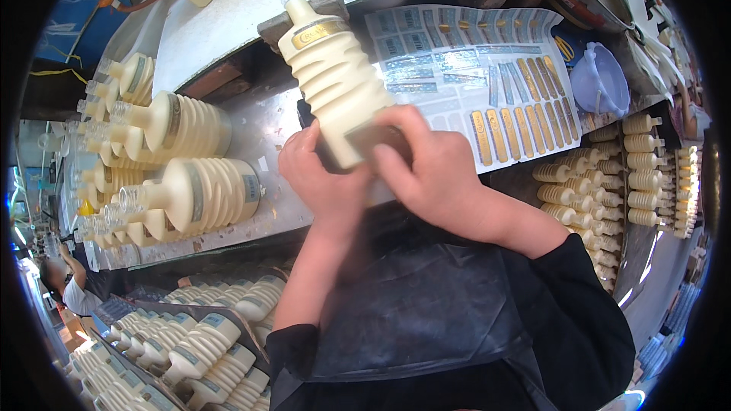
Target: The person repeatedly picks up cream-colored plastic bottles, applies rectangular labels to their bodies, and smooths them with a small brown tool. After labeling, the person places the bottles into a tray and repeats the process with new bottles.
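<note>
A cream, ribbed bottle [331, 65] with a clear threaded neck and a gold label on its shoulder lies tilted, neck away from me. Its shoulder rests in a notched, dark block [270, 30]. My left hand [327, 175] is closed round the left side of its base. On the right side of the base, my right hand [430, 164] grips with thumb and fingers. A dark patch shows on the bottle between my hands; whether it is a label or shadow, I cannot tell. Right of the bottle lies a sheet of gold and blue labels [457, 118], with bare spots.
Similar bottles [202, 194] stand grouped on the table's left. Crates of bottles [205, 350] sit below left, and more bottle rows [586, 190] fill the right. A lavender bucket [600, 84] stands beyond the sheet. Another person [72, 285] is at far left.
</note>
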{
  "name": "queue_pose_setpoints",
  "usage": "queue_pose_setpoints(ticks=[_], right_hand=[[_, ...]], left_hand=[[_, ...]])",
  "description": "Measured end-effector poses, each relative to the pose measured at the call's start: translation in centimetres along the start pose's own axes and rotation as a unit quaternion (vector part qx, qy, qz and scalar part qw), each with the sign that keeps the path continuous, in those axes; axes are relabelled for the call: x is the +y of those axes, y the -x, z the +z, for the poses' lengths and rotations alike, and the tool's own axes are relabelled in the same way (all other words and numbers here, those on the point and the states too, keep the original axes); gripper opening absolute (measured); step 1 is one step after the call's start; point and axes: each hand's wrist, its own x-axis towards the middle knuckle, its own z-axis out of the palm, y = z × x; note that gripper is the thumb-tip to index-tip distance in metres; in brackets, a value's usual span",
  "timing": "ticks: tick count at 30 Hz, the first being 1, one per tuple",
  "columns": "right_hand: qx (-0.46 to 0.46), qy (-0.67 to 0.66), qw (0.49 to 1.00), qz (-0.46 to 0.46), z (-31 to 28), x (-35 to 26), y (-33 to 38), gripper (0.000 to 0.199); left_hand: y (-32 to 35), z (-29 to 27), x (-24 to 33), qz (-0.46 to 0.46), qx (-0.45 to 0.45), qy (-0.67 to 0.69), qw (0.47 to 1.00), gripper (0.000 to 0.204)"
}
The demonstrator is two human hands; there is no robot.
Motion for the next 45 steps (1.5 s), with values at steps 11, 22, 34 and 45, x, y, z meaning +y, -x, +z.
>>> queue_pose_setpoints(ticks=[11,22,34,45], right_hand=[[-0.047,0.091,0.994,-0.026,-0.7,-2.3,0.0,0.025],[0.109,0.022,0.993,-0.042,-2.2,0.8,-1.1,0.024],[0.089,0.101,0.931,-0.339,-1.7,0.0,-1.1,0.019],[0.069,0.003,0.997,-0.045,-1.7,-0.7,-1.3,0.017]], left_hand=[[-0.3,0.7,0.6,0.034,0.039,-0.049,0.997,0.076],[-0.5,-0.3,0.8,0.013,-0.003,-0.021,1.000,0.084],[-0.6,0.7,0.9,0.037,0.024,-0.040,0.998,0.060],[-0.7,0.4,0.9,0.029,0.016,-0.031,0.999,0.079]])
